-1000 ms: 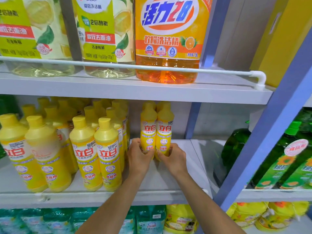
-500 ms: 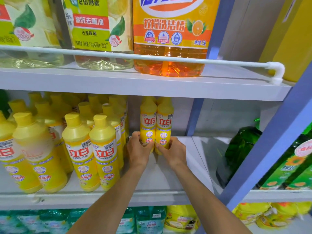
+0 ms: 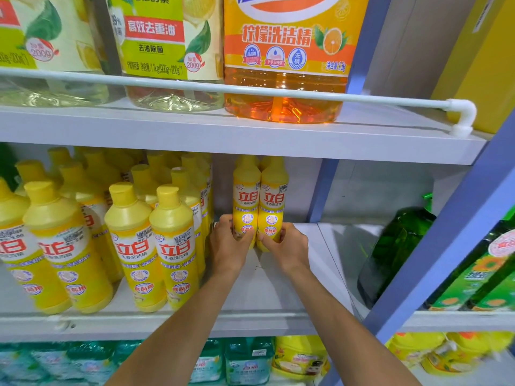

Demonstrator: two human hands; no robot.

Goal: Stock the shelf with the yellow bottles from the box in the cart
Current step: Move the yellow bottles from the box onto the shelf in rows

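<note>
1. The left hand [image 3: 228, 242] grips the lower body of the left bottle [image 3: 246, 196], fingers wrapped round its front. The right hand [image 3: 289, 246] grips the right bottle [image 3: 274, 199] the same way. Both hands are full.
2. The two yellow bottles stand upright, touching side by side, deep on the shelf [image 3: 278, 288] near the back wall. The hands hide the bases, so it cannot be told whether they are fully down. More yellow caps seem to show just behind the pair.
3. The box and cart are out of view.
4. Risks: the grip is low on tall, narrow bottles. A quick release or a brushing wrist would likely tip them forward or into each other. The left forearm passes just beside the stocked rows [image 3: 172, 232]. A sideways drift could topple the front ones, which stand near the shelf lip.
5. Room: bare shelf lies in front of the pair and to its right, up to the green bottle [image 3: 395, 246] and the blue upright [image 3: 459, 238]. The caps sit close under the upper shelf [image 3: 250, 135], so there is little room to lift. Straight back out looks like the cleanest exit.
</note>
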